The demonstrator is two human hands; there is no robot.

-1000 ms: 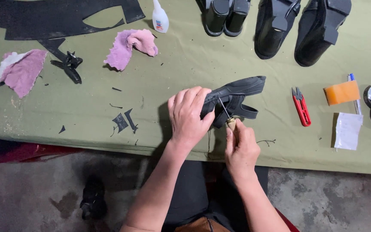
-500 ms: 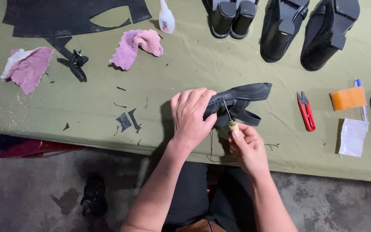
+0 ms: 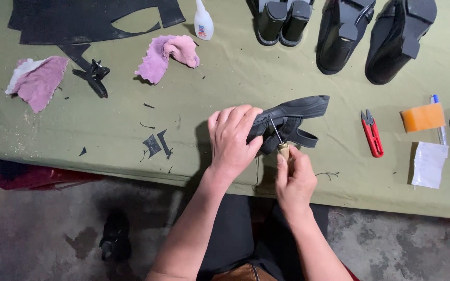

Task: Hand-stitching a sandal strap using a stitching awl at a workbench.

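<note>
Even, soft overhead light; short shadows under objects; sharp focus; floor below dimmer; no glare.

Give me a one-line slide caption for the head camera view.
Left hand steadies a black sandal on a green table while the right hand pushes a wooden-handled awl into it.
</note>
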